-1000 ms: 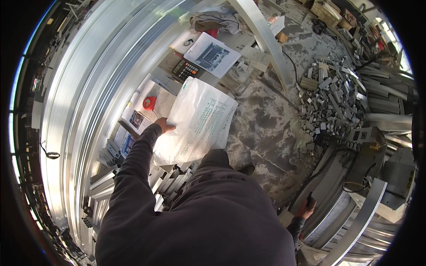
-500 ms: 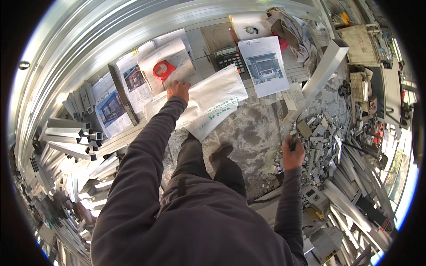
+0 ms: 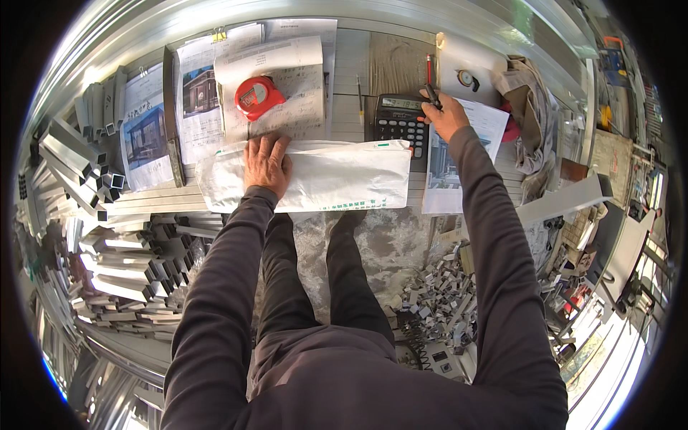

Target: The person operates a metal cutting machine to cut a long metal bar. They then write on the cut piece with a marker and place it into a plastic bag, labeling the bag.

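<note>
Left hand (image 3: 266, 163) flat, fingers spread, pressing white paper bag (image 3: 315, 185) on desk (image 3: 351, 64) — bag directly under palm, running off rightward. Thin, floppy, light, likely slippery; best pinched at an edge. Right hand (image 3: 444, 118) clenched round pen (image 3: 432, 92), just right of calculator (image 3: 399, 123).

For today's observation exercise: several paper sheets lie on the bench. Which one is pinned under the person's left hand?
The long white folded sheet along the bench's front edge; the left hand lies flat on it. The others show printed building pictures.
</note>
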